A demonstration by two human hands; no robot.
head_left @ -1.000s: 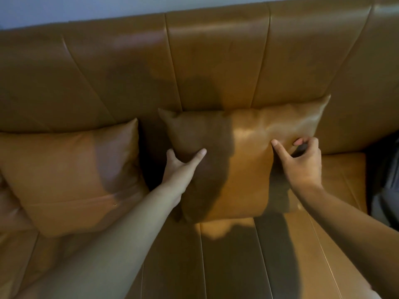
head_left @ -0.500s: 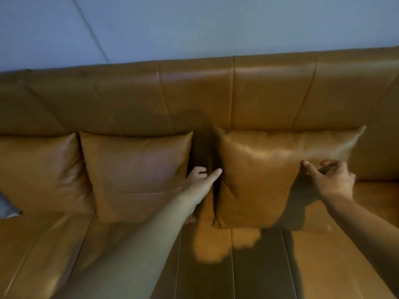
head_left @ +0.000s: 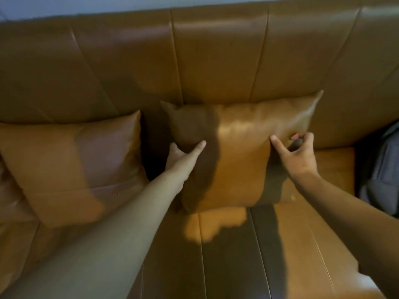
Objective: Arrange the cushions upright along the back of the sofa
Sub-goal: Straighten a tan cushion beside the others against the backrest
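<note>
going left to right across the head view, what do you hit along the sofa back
left cushion → left hand → cushion being held → right hand → grey object at the right edge, too dark to identify. All lie in front of the sofa backrest.

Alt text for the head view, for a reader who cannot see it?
Two bare hands, left hand and right hand, grip a tan leather cushion standing against the sofa backrest. A second matching cushion leans to its left, with a gap between them.
</note>
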